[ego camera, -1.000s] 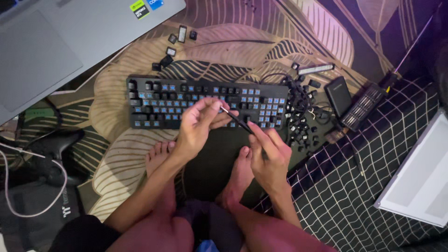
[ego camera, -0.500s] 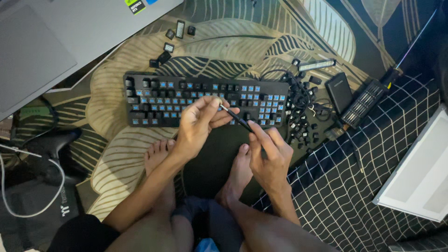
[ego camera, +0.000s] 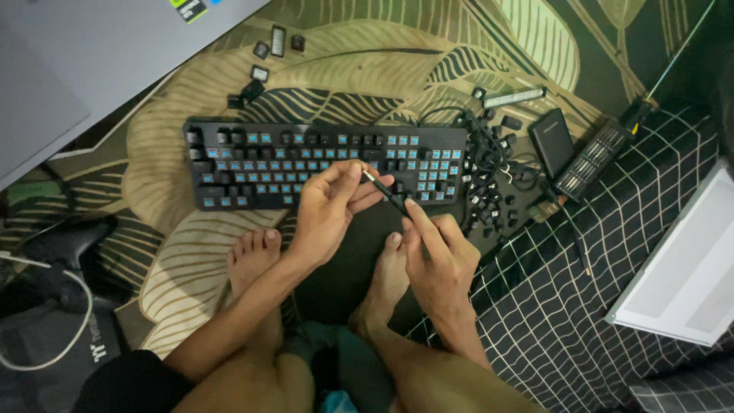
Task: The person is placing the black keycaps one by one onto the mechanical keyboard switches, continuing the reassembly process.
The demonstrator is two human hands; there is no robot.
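A black keyboard with most keycaps off and blue switches showing lies on a leaf-patterned cloth in front of my bare feet. My right hand grips a thin black pen-like tool that points up and left. My left hand pinches the tool's tip with thumb and fingers, just over the keyboard's near edge. Both hands hover close together above my feet.
A heap of loose black keycaps and a cable lie right of the keyboard, beside a small black box and a bit case. A few keycaps lie at the back. A grey case fills the top left; a white panel sits right.
The view has shifted slightly. My hands keep the same pose on the tool, with my left fingers staying closed around its tip.
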